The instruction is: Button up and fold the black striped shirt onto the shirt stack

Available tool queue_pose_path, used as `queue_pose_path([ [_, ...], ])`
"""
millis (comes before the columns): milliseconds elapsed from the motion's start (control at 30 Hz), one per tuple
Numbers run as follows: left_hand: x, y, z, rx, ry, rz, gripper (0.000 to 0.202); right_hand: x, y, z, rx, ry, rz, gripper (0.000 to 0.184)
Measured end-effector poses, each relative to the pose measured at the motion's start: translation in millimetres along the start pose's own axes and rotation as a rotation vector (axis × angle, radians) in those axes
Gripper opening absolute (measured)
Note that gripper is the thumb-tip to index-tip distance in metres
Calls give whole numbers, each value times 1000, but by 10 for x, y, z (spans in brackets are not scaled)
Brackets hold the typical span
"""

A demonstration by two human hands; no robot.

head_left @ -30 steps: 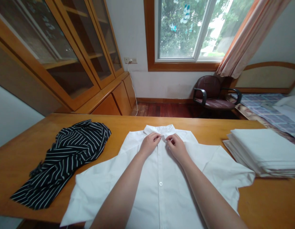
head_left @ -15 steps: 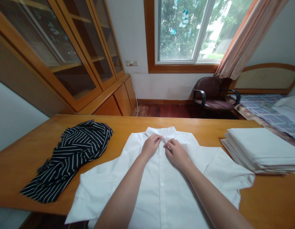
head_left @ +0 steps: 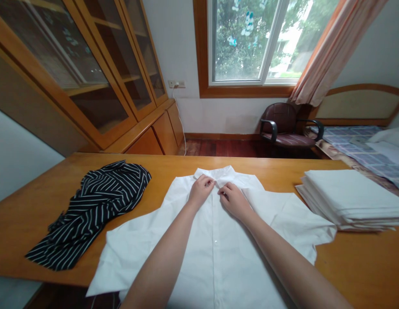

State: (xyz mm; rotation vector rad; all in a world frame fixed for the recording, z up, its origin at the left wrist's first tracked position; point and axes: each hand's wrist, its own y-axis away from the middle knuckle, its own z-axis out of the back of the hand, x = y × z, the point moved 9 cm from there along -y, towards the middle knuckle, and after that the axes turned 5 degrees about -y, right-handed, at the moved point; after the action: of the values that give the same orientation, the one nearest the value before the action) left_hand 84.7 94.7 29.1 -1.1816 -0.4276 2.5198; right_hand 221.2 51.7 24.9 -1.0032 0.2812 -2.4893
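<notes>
A white short-sleeved shirt (head_left: 199, 257) lies front side up on the wooden table (head_left: 357, 266), its collar at the far end and its buttoned front running toward me. My left hand (head_left: 202, 189) pinches the shirt's fabric just below the collar, left of the front opening. Close beside it, my right hand (head_left: 233, 199) has its fingers curled on the right front edge, gripping the cloth there. Whether a button sits between the fingertips is too small to tell. Both forearms lie over the shirt's body and cover parts of it.
A crumpled black garment with white stripes (head_left: 99, 206) lies on the table's left. On the right is a stack of folded white cloth (head_left: 354, 197). Beyond the table stand a glass-door cabinet (head_left: 118, 77), a dark red armchair (head_left: 283, 124) and a bed (head_left: 363, 141).
The shirt and both hands have shifted slightly away and to the left, with the hands still at the collar front. The view has moved a little too.
</notes>
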Motion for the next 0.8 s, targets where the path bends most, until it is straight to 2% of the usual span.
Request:
queue_pose_path([
  [300, 208, -137, 87, -43, 84, 75, 22, -124, -226, -37, -3, -2, -9, 23],
  [467, 459, -198, 69, -43, 209, 260, 25, -203, -365, -59, -20, 19, 12, 21],
  [567, 524, -195, 45, -27, 248, 325, 25, -236, -405, -37, -33, 33, 9, 21],
  [667, 506, -192, 43, -20, 229, 309, 24, -170, -372, -33, -13, 66, 29, 20],
  [800, 502, -189, 43, -22, 200, 296, 25, 39, -212, -98, 44, 86, 51, 17],
])
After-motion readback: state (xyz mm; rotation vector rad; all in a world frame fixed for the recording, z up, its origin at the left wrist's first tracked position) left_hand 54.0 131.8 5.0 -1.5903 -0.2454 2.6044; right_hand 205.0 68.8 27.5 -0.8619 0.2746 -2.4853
